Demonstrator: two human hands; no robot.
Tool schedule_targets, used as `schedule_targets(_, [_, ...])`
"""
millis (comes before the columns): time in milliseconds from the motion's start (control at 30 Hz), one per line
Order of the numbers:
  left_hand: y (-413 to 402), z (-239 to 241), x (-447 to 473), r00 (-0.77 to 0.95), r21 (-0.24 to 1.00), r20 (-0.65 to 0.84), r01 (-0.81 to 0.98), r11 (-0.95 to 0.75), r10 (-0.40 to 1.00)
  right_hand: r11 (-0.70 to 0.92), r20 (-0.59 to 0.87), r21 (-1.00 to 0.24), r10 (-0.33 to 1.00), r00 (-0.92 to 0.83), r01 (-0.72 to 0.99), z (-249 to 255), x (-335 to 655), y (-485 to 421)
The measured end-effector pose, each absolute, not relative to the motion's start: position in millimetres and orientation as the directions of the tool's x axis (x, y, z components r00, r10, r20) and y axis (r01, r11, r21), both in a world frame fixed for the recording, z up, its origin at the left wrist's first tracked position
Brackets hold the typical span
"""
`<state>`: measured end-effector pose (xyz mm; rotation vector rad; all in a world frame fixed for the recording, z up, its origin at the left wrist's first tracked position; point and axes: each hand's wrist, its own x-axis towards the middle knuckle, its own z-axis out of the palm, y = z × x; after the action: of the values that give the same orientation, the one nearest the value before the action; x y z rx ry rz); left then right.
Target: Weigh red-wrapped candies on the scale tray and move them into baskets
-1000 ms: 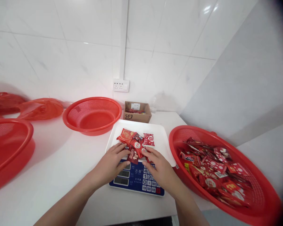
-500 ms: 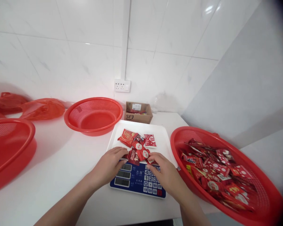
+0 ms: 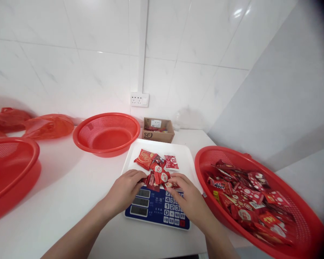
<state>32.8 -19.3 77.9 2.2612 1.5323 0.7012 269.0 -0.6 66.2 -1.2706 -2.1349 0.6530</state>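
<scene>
Several red wrapped snack packets lie in a cluster on the white pan (image 3: pixel 184 158) of a digital scale with a blue keypad (image 3: pixel 158 205). At the near left of the cluster, my left hand (image 3: pixel 128 189) has its thumb and fingertips closed on the edge of a small dark red packet (image 3: pixel 153 181). Across from it, my right hand (image 3: pixel 187 190) pinches a red packet (image 3: pixel 168 185), partly hidden by the fingers. Between the hands sits a red packet with a round white label (image 3: pixel 164 177). Farther back lie a larger orange-red packet (image 3: pixel 145 158) and a pink-red one (image 3: pixel 171 162).
On the right, a red plastic basket (image 3: pixel 216 149) holds many red packets. Red baskets stand at the back (image 3: pixel 106 153) and far left (image 3: pixel 36 154). Behind the scale is a cardboard box (image 3: pixel 159 136) with packets inside. Red plastic bags (image 3: pixel 50 126) lie by the wall.
The packet at my right fingertips has turned and shifted slightly left, showing more of its printed front. The round-labelled packet has moved a little left too. My left hand has barely moved.
</scene>
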Motion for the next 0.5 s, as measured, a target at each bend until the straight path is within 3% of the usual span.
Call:
schedule_targets(233, [-17.3, 78.6, 31.6, 0.256, 0.473, 0.203, 0.82, -0.323, 0.945, 0.421, 0.301, -0.489, 0.903, -0.306, 0.764, 53.3, 278.8, 27.6])
schedule_targets(500, [-17.8, 77.0, 25.5, 0.123, 0.57, 0.256, 0.782, -0.253, 0.959, 0.399, 0.253, -0.452, 0.915, -0.315, 0.798, 46.8, 275.1, 39.2])
